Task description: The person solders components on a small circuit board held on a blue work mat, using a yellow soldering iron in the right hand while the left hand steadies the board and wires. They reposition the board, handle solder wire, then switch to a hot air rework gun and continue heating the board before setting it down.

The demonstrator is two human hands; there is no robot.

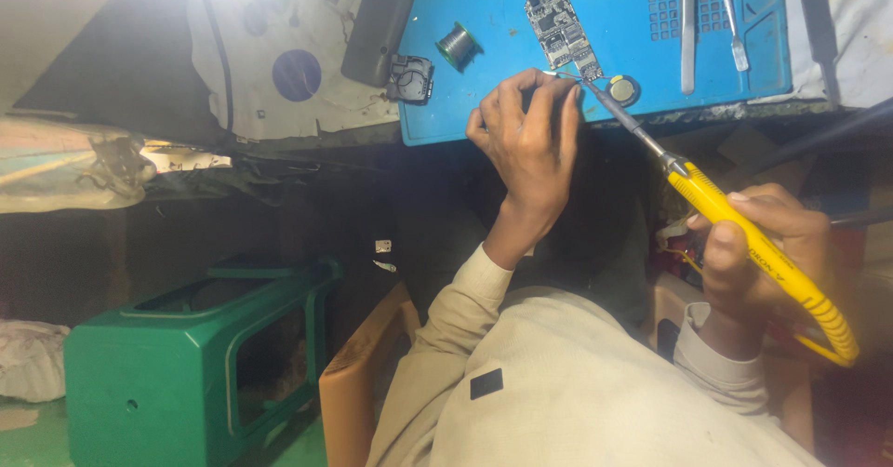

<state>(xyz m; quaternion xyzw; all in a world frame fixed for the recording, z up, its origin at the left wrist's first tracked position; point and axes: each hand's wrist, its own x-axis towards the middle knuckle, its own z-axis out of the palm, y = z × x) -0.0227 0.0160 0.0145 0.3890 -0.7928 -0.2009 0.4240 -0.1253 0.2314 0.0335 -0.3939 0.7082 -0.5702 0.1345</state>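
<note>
While the right hand [758, 244] grips the soldering iron [716, 208], its tip at 11 o'clock nearing the circuit board [561, 32], the left hand [526, 127] pinches solder wire; a slip could bridge pads.

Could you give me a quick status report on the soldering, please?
Right hand grips yellow soldering iron, tip at circuit board. Left hand pinches thin wire at board's edge. Solder spool lies beside; nothing in the way.

Electronics repair workshop, small and cluttered. Evidence: blue work mat [484, 113] carrying a bare circuit board [561, 28], solder spool [457, 46], tweezers [687, 30] and loose phone parts [410, 78]; yellow soldering iron [744, 234] in use at the bench edge. Green plastic stool [186, 365] on the floor below.
</note>
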